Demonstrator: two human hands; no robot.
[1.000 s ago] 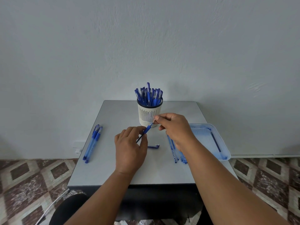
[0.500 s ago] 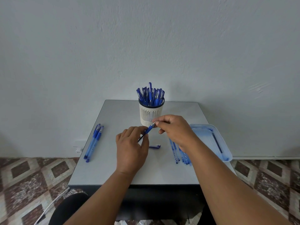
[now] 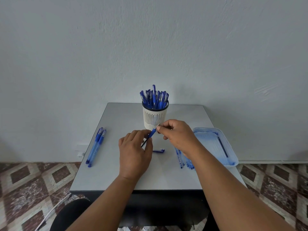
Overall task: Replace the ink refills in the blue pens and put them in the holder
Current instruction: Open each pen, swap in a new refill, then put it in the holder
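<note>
Both hands hold one blue pen above the table, in front of the white slotted holder, which is full of several blue pens. My left hand grips the pen's lower end, where a dark refill shows. My right hand pinches its upper tip end. A loose blue cap lies on the table between the hands. Two capped blue pens lie at the table's left side. Several thin refills lie under my right wrist, partly hidden.
A pale blue tray at the table's right edge holds one dark refill. The grey table stands against a white wall. Patterned floor tiles lie on both sides, and a dark seat is at the lower left.
The hands and the pen stay in nearly the same place. The right fingers have shifted slightly at the pen's tip end.
</note>
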